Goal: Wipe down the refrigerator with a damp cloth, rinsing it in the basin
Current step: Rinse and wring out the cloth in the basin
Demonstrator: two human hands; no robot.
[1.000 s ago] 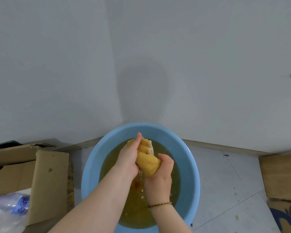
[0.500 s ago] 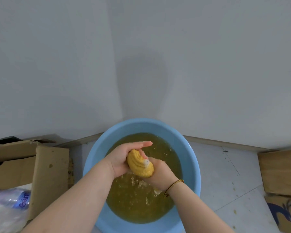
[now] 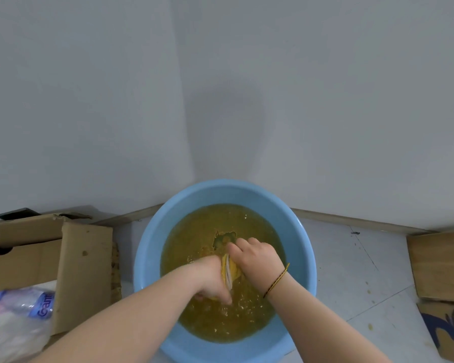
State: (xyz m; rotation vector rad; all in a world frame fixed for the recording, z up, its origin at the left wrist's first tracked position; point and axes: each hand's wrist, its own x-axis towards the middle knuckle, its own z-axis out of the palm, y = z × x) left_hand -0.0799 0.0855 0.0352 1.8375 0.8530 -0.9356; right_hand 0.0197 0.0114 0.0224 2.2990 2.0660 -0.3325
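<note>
A round blue basin (image 3: 152, 247) stands on the floor in a wall corner, filled with murky yellow-brown water. Over the water, my left hand (image 3: 211, 280) and my right hand (image 3: 257, 258) both grip a yellow cloth (image 3: 230, 271), twisted tight between them. Only a short strip of the cloth shows between the fists. Drops splash on the water below. A thin cord bracelet sits on my right wrist. The refrigerator is not in view.
An open cardboard box (image 3: 84, 271) stands left of the basin, with a plastic water bottle (image 3: 29, 302) and a white bag in front of it. More cardboard boxes (image 3: 440, 268) lie at the right. White walls meet behind the basin; the floor is pale tile.
Both hands have dropped lower toward the water and turned against each other, twisting the cloth tighter. Less of the cloth shows now than before.
</note>
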